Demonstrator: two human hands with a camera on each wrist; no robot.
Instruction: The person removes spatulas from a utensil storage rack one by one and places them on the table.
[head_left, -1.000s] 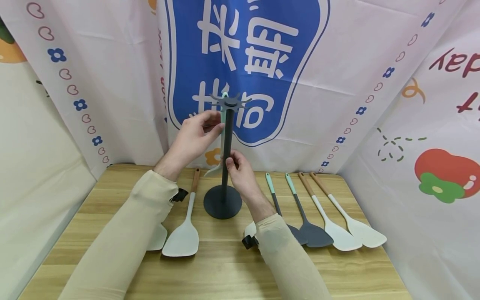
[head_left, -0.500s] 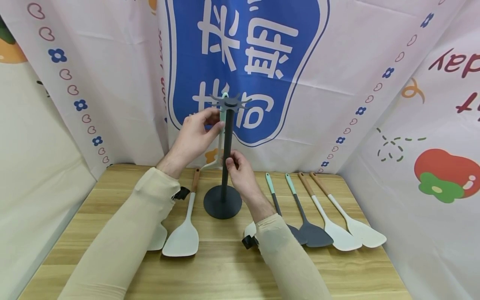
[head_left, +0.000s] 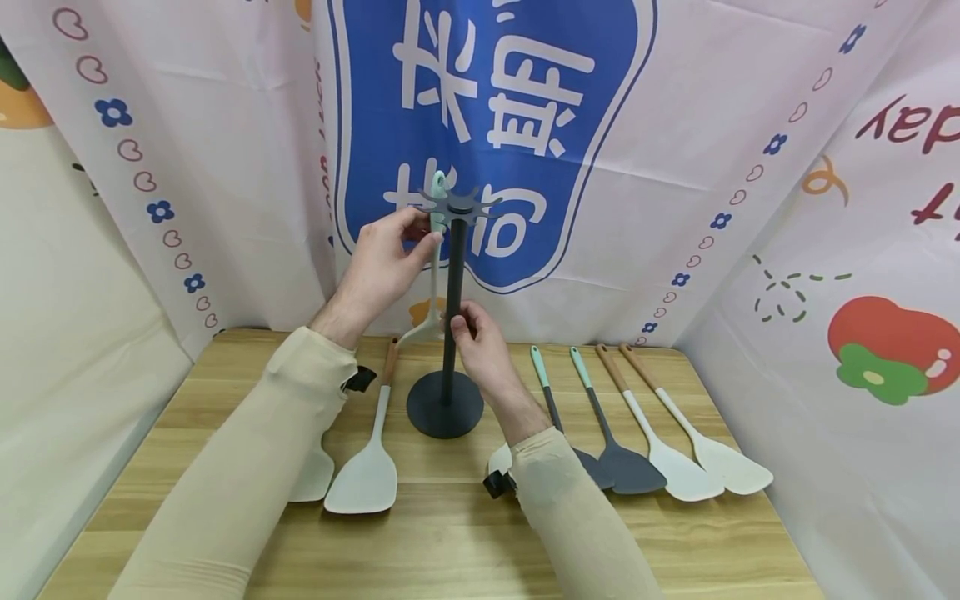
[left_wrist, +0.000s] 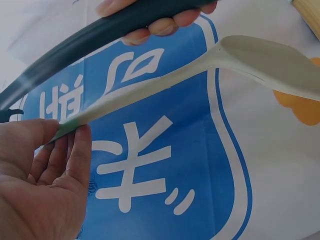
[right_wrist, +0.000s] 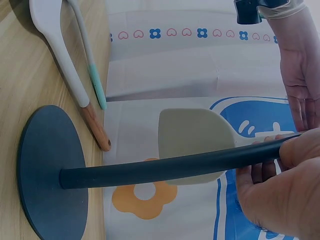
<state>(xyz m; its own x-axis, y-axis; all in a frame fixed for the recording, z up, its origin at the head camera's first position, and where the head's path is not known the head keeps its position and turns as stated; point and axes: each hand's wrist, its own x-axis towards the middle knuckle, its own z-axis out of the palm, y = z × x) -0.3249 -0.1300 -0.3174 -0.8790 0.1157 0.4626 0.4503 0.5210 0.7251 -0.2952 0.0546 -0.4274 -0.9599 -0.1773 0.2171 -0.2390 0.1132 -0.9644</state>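
Observation:
My left hand [head_left: 386,254] pinches the mint-green handle of a spatula [head_left: 433,283]. It hangs upright behind and left of the black rack [head_left: 454,275], and its handle end stands beside the hooks at the top. Whether it touches a hook I cannot tell. The right wrist view shows the broad cream blade [right_wrist: 195,122] partly behind the pole. My right hand [head_left: 483,346] grips the pole partway down, its thumb in front. In the left wrist view, thumb and fingertips of the left hand [left_wrist: 55,170] meet on the handle.
On the wooden table [head_left: 435,550] lie a white spatula [head_left: 367,475] with a wooden handle and another blade [head_left: 315,475] half under the left sleeve. Several more fan out at right, dark grey ones [head_left: 630,467] and white ones [head_left: 682,471]. A printed cloth [head_left: 720,100] hangs behind.
The left hand has shifted slightly left and up with the spatula, bringing its handle end out from beside the rack's hooks. The right hand and the rack have stayed put.

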